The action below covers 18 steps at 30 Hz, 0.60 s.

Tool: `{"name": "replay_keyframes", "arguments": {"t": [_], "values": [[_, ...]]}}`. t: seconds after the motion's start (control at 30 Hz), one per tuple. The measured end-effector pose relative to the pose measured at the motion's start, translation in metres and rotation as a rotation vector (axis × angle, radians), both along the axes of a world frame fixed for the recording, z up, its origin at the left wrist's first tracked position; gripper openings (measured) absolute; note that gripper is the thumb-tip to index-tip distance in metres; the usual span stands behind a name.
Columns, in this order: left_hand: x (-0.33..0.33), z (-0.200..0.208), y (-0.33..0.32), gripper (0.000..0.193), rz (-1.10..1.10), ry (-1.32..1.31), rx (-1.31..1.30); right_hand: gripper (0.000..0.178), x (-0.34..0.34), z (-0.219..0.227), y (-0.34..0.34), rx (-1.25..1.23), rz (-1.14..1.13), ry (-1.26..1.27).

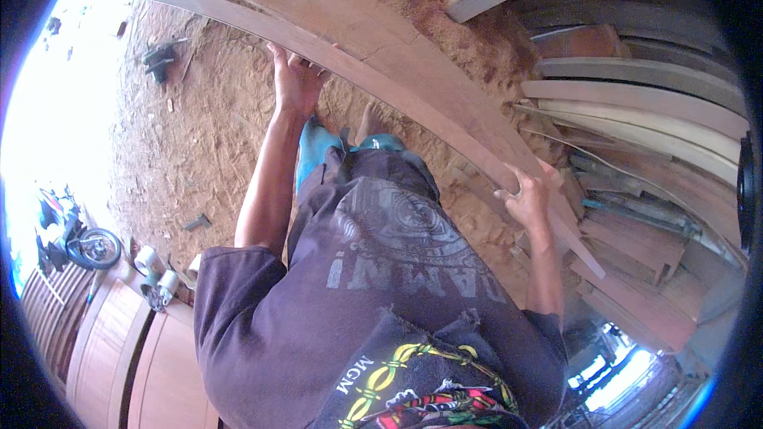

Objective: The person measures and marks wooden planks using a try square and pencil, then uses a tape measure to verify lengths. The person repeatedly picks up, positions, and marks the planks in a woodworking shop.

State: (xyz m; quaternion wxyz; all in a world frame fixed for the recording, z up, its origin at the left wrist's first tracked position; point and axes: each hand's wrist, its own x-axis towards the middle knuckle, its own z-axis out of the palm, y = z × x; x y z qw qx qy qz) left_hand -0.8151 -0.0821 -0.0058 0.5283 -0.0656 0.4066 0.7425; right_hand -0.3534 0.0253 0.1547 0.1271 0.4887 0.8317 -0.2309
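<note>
A long, narrow wooden plank point(373, 77) runs slantwise across the view from upper left to lower right, its near edge toward me. My left hand point(299, 86) is under the plank's near edge, palm up with the thumb out to the side; its fingertips are partly hidden by the wood. Farther along to the right, my right hand point(526, 197) grips the plank close to its right end, thumb on the near side. A wider wooden board point(338, 1) lies just beyond the plank, which seems to rest along it; I cannot tell whether they touch throughout.
Sawdust covers the ground point(214, 111), where a dark power tool point(161, 59) lies. Stacked planks point(636, 95) fill the right side. Wooden panels point(171, 365), white containers point(159, 278) and a motorcycle point(83, 242) are at lower left. My feet are below the plank.
</note>
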Motion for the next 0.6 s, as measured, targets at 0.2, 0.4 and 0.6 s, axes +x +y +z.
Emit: {"name": "replay_keyframes", "arguments": {"t": [0.2, 0.4, 0.6], "values": [[0.016, -0.006, 0.005, 0.096, -0.261, 0.11, 0.058, 0.064, 0.045, -0.021, -0.005, -0.134, -0.21, -0.048], [0.039, -0.006, 0.018, 0.101, -0.601, 0.197, -0.062, 0.061, 0.084, -0.022, -0.007, -0.149, -0.234, -0.032], [0.041, 0.009, 0.023, 0.088, -0.858, 0.383, -0.266, 0.065, 0.125, -0.038, -0.009, -0.077, -0.156, 0.007]]}}
